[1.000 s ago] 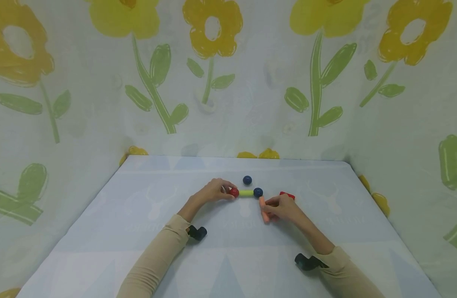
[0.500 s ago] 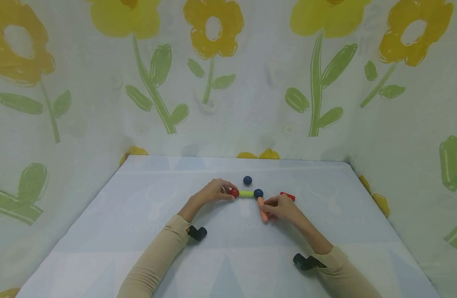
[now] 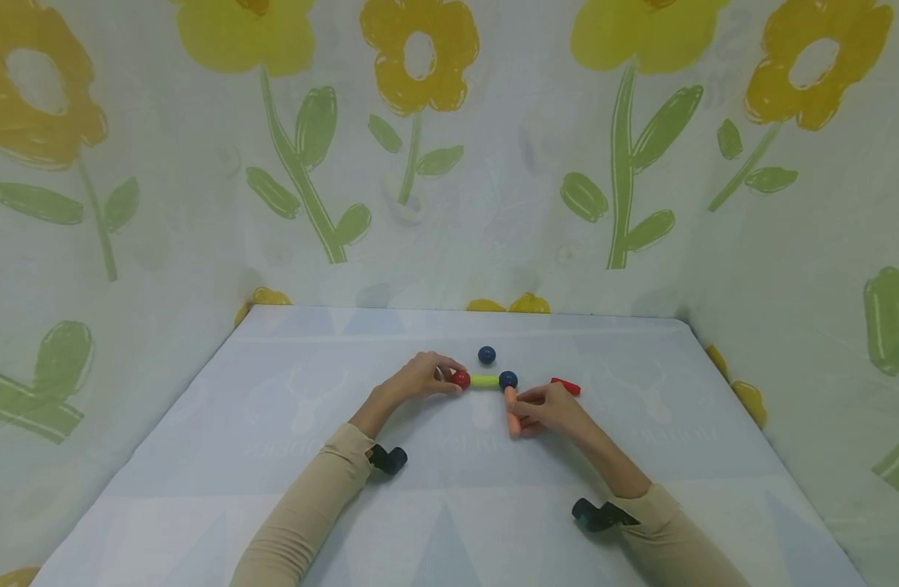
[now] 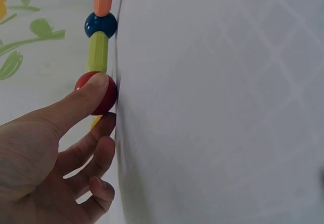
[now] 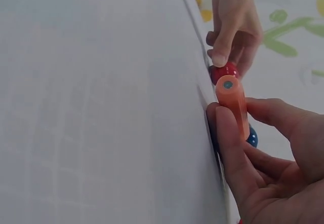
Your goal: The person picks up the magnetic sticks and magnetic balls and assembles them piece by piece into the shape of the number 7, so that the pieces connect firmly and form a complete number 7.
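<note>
In the head view my left hand (image 3: 422,375) pinches a red ball (image 3: 460,380) between thumb and fingers on the table. A yellow-green stick (image 3: 484,381) joins that ball to a dark blue ball (image 3: 508,381). My right hand (image 3: 557,408) holds an orange stick (image 3: 513,417) by its side, between thumb and fingers. The orange stick's far end meets the blue ball (image 4: 100,25) in the left wrist view. Its near end, with a round grey metal-looking disc, faces the right wrist camera; the blue ball is mostly hidden there.
A loose dark blue ball (image 3: 486,355) lies just beyond the joined pieces. Beside the right hand, a red stick (image 3: 566,386) rests on the white patterned table (image 3: 449,505). Flower-printed curtain walls (image 3: 493,204) stand behind the table and along both sides.
The right hand has shifted slightly left with the orange stick, which now points more straight away from the person below the blue ball. My left hand stays on the red ball.
</note>
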`<state>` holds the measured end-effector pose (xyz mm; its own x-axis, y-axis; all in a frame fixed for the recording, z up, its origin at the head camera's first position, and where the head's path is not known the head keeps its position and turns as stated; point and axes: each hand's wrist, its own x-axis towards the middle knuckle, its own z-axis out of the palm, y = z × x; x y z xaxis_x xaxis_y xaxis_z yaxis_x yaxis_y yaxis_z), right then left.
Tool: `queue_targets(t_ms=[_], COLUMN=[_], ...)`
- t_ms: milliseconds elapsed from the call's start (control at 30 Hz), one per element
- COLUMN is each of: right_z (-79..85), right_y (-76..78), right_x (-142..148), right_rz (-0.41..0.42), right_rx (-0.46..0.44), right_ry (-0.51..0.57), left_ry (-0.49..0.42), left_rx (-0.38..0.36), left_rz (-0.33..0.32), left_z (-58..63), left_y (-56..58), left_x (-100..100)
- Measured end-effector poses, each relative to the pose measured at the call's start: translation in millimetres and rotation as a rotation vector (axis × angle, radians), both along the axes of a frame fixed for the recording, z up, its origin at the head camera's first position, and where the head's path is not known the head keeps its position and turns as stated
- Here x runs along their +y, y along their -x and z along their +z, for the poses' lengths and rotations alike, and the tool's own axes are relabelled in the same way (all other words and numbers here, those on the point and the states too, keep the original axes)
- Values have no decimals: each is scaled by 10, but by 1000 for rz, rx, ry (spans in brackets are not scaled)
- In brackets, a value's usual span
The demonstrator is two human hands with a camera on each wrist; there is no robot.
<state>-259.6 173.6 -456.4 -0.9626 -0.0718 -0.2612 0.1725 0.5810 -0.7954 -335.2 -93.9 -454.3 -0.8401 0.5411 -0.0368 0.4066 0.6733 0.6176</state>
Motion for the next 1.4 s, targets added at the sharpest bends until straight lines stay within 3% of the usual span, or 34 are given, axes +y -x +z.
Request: queue_targets(t_ms=[167, 367, 733, 967, 1400], right_z=[-13, -31, -72, -87, -82], right_y=[19, 28, 63, 76, 73], right_x=[-22, -39, -29, -24, -18], right_rz=[-36, -54, -57, -82, -46], right_rx=[-70, -84, -144, -159, -141], right_ry=[66, 77, 221, 237, 248], left_ry=[7, 8, 4, -11, 3], left_rx=[-3, -10, 10, -17, -28], left_rz=[6, 10, 0, 6, 29], left_z=[-8, -12, -12, -18, 12], left_y=[2, -4, -5, -4, -24], left_x=[10, 26, 14, 22, 19])
